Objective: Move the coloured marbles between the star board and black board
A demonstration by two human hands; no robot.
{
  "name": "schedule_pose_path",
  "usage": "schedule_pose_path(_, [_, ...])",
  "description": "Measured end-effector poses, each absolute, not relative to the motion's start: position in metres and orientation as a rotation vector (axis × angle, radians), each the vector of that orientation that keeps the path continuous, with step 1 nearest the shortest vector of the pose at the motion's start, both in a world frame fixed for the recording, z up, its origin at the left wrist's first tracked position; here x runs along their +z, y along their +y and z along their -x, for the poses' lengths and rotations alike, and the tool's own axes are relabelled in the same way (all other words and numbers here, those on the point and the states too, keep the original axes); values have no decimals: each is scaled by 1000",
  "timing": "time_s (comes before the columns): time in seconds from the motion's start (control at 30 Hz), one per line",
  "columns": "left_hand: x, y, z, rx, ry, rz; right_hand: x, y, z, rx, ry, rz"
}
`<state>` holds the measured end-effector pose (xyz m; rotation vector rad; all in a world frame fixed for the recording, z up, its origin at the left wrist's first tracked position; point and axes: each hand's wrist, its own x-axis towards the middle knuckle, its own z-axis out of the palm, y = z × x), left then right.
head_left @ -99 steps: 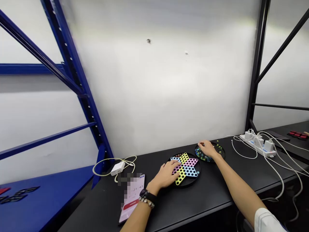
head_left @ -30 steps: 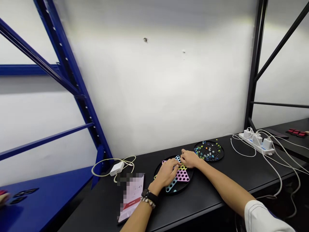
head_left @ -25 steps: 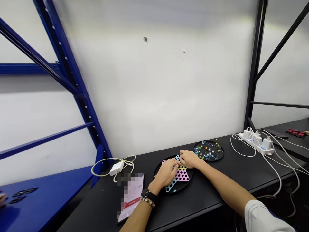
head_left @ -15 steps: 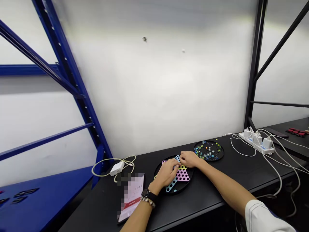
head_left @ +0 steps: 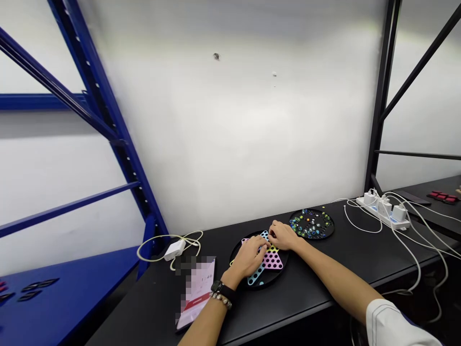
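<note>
On the desk lies a black round tray (head_left: 271, 277) holding a star-shaped Chinese checkers board (head_left: 272, 260) with pink, light blue and yellow sections full of round holes. My left hand (head_left: 249, 254) rests over the board's left side, its fingers bent together and tips near the middle. At the upper right edge my right hand (head_left: 283, 236) has curled fingers close to the yellow and blue sections. Whatever either hand pinches is hidden by the fingers. Behind my right hand sits a second black tray (head_left: 333, 231) with many glass marbles (head_left: 312, 232).
Left of the board lie a tablet (head_left: 198, 293) with a lit screen and a white adapter (head_left: 175, 250) with a looped cable. A white power strip (head_left: 383, 214) trails cables at right. A blue rack post (head_left: 122, 129) and a white wall (head_left: 237, 134) stand behind the black desk (head_left: 288, 307).
My right hand's knuckles have lifted slightly. My left hand stays in nearly the same place over the board.
</note>
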<state>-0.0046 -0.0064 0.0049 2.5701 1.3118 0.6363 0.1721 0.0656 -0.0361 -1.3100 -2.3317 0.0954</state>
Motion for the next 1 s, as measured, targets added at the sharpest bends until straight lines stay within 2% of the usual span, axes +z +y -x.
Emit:
schedule_pose_path(0.3, [5,-7,4,630,1310,-2555,-34,68,-175,251,-2407,1488])
schedule_pose_path(1.0, [4,-7,5,634,1302,-2536,-24,65,-177,184,-2438,1564])
